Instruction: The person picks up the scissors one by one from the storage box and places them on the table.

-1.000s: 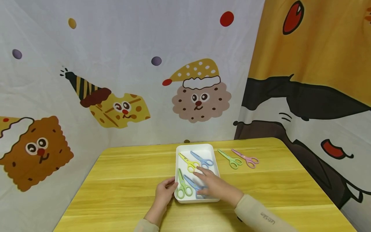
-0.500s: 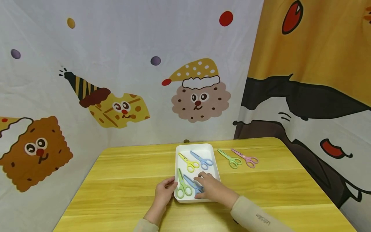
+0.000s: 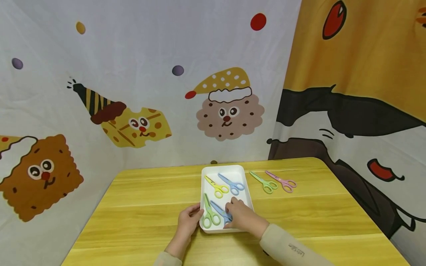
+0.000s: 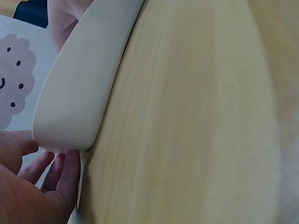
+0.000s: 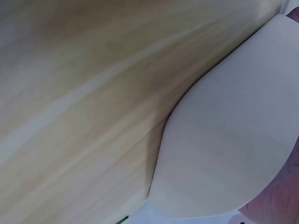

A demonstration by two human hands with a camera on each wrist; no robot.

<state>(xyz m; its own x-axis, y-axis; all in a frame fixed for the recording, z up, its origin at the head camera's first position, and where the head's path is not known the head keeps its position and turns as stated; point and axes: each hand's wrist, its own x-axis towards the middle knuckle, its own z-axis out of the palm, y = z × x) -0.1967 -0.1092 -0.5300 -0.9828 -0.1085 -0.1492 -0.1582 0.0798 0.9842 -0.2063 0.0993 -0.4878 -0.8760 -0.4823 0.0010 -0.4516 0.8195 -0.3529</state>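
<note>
A white tray (image 3: 239,170) stands on the table with several scissors in it. My left hand (image 3: 187,221) holds its left side, thumb at the rim and fingertips against the outer wall, as the left wrist view of the tray (image 4: 84,84) shows. Inside the tray's front right part, my right hand (image 3: 245,217) has its fingers curled at the handles of blue scissors (image 3: 217,207), which it mostly covers; the blades point to the back left. Green scissors (image 3: 209,210) lie left of these. Behind them lie yellow scissors (image 3: 212,182) and another pair of blue scissors (image 3: 228,180).
To the tray's right, green scissors (image 3: 261,180) and pink scissors (image 3: 277,177) lie on the wooden table (image 3: 149,195). A cloth with cartoon figures (image 3: 149,55) hangs behind the table's back edge. The tray's outer wall (image 5: 224,121) fills much of the right wrist view.
My right hand has come down and toward the tray's front, and its fingers have curled at the blue scissors' handles. My left hand has stayed at the tray's side.
</note>
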